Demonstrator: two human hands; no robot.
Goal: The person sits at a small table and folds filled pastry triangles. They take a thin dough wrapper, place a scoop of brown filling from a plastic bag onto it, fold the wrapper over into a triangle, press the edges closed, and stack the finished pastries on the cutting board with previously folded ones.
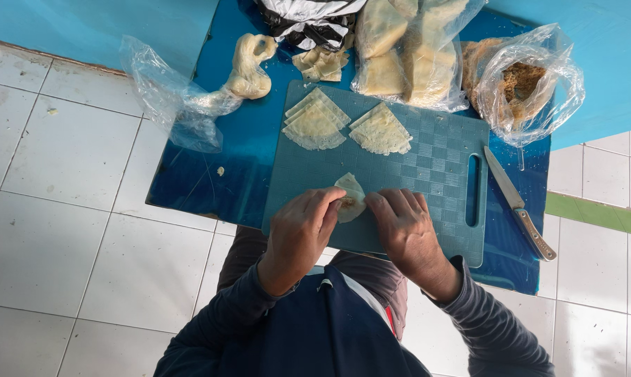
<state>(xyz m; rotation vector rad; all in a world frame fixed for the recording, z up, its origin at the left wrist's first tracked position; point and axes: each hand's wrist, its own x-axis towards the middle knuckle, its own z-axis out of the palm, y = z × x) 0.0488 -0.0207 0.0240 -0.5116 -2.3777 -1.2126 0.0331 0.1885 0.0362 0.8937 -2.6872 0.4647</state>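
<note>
My left hand (pixel 303 228) and my right hand (pixel 402 227) both pinch a small pale pastry wrapper (pixel 350 194) with brown filling inside, low on a teal cutting board (pixel 441 167). The wrapper is partly folded over the filling. Two stacks of folded quarter-circle wrappers lie at the board's far side, one on the left (pixel 314 120) and one on the right (pixel 381 130).
A knife (pixel 517 206) lies right of the board on the blue tabletop (pixel 204 174). Behind are a dough lump (pixel 249 66) on a clear bag, bags of wrappers (pixel 406 52) and a bag of brown filling (pixel 521 80). White tiled floor surrounds the low table.
</note>
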